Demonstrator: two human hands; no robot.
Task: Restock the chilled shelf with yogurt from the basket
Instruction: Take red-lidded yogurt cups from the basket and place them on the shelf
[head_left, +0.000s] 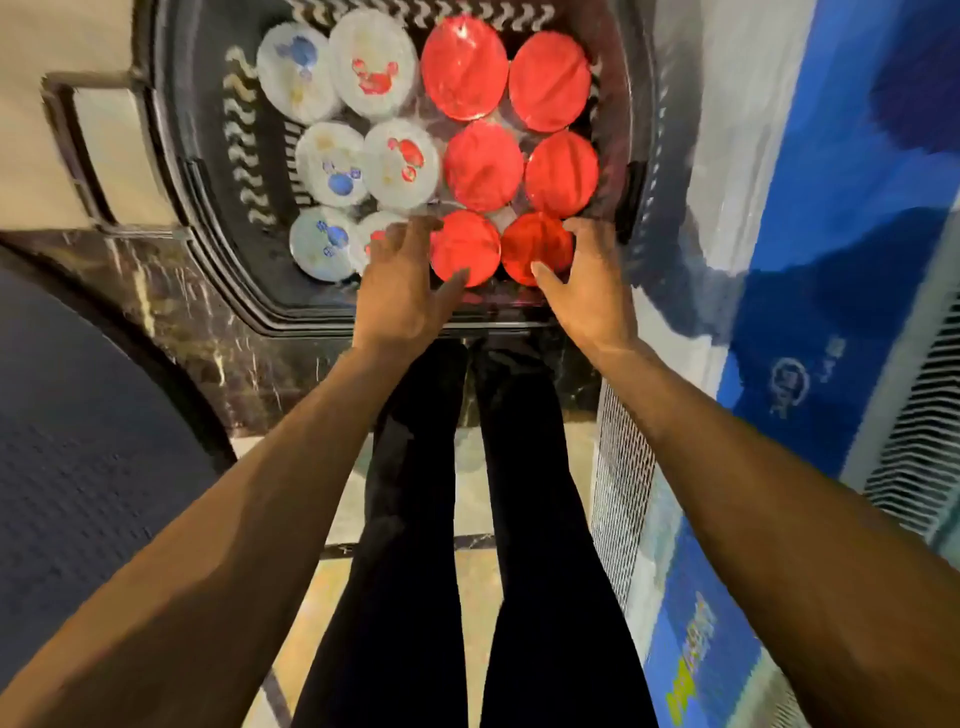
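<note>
A dark plastic basket stands on the floor below me, packed with yogurt cups seen from above. Several red-lidded cups fill its right half and several white-lidded cups with fruit pictures fill its left half. My left hand is spread over the near left red-lidded cup, thumb at its near edge and fingers at its far left side. My right hand is spread the same way over the near right red-lidded cup. Neither hand has its fingers closed round a cup. The chilled shelf itself is out of sight.
A blue and white chiller cabinet with a wire grille runs down the right side. The basket's handle sticks out to the left. A dark round mat lies at lower left. My legs in black trousers stand just behind the basket.
</note>
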